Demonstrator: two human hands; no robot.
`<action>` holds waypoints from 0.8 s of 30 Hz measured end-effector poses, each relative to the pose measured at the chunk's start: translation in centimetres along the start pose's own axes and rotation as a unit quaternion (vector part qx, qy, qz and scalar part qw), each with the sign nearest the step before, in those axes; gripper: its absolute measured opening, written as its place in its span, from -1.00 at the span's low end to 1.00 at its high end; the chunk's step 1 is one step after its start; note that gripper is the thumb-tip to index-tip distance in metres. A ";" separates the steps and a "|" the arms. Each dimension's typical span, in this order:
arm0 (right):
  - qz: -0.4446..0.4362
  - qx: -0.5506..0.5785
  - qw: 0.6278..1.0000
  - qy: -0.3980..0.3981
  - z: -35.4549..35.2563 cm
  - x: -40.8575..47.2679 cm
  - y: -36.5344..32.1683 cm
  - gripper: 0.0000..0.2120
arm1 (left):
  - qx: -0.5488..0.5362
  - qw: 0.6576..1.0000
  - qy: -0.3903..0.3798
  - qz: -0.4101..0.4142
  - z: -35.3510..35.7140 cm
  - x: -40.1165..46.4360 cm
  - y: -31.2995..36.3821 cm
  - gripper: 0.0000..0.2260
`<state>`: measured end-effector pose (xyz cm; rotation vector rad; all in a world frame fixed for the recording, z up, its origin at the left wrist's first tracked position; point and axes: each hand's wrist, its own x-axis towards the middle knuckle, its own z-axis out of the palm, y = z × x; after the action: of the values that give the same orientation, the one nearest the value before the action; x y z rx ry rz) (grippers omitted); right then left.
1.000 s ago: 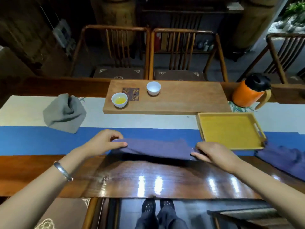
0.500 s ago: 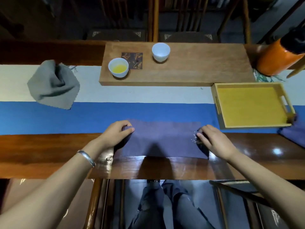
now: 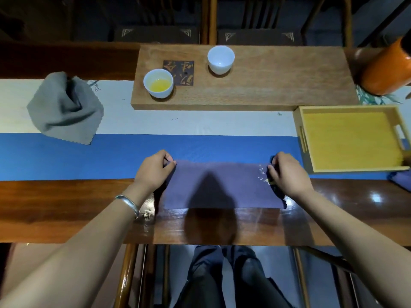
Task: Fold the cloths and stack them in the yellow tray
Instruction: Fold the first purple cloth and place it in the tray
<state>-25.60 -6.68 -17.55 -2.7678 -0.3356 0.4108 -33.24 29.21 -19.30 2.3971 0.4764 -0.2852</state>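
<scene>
Two hands, left hand (image 3: 155, 170) and right hand (image 3: 287, 172), each pinch a far corner of the purple cloth (image 3: 222, 185) lying left of the empty yellow tray (image 3: 351, 138), where uneven pulls would likely skew the fold.

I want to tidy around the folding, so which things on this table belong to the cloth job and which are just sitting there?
Part of the job:
purple cloth, pinched by left hand and right hand
crumpled grey cloth
yellow wooden tray

Just lying about:
white cup of yellow liquid
empty white cup
wooden board
orange jug
</scene>
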 end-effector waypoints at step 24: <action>-0.107 -0.034 0.992 -0.062 0.0 -9.4 2.2 -0.85 | 0.079 0.991 -0.020 0.110 0.1 -10.2 -3.0 -0.91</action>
<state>-33.93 -11.32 -16.09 -2.7395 -0.6830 0.5259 -43.74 28.57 -17.78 2.5659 0.1731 -0.2808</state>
